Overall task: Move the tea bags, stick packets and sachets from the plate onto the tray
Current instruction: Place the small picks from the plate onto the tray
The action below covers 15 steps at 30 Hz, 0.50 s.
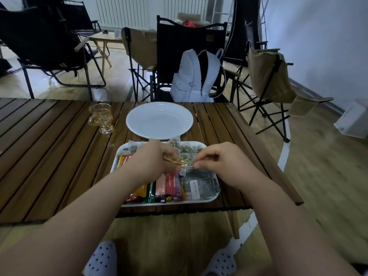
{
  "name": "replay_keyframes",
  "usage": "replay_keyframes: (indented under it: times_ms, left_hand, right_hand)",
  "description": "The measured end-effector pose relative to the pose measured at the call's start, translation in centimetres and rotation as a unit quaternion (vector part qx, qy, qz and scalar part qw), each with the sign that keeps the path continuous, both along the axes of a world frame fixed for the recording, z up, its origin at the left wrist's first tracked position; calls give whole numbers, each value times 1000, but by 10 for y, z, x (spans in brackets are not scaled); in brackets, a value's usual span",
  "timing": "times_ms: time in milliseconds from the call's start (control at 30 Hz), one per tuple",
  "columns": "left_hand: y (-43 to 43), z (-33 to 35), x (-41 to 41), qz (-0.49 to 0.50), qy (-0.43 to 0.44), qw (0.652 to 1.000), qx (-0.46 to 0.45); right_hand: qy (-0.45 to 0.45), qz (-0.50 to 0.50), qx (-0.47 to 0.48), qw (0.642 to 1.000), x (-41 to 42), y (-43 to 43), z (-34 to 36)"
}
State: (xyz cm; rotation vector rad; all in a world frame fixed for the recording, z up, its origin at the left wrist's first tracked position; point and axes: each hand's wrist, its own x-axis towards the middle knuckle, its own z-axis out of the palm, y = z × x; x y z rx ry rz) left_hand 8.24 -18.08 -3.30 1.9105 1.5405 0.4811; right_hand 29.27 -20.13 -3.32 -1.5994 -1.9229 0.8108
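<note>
Both hands busy over the tray [119, 156]!
Tea bags [186, 150] line its far edge, stick packets [161, 186] the near edge, and dark sachets [199, 186] the near right corner. Left hand [153, 160] and right hand [221, 162] each pinch a thin golden strip [175, 162] above them; the plate [159, 120] sits just beyond.

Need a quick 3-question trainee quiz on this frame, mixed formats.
1. True or false: left hand and right hand both pinch a thin golden strip over the white tray.
2. Fill in: the glass cup stands to the white plate's ____.
3. Stick packets lie: A) on the tray B) on the plate C) in the glass cup.
Key: 1 true; 2 left; 3 A.
</note>
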Motion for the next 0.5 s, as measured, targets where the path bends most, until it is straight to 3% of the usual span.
replay_keyframes:
  times_ms: [133,333,500]
  left_hand:
    - [-6,-6,-3,24,12,1000,-13]
    - [0,-17,-29,127,-151,977,-83]
    - [6,-8,-32,135,-278,942,-133]
  right_hand:
    - [-93,-16,-19,995,2,-4,5]
    - [-31,-154,-86,984,28,4,-1]
    - [-74,-130,-207,967,21,11,-9]
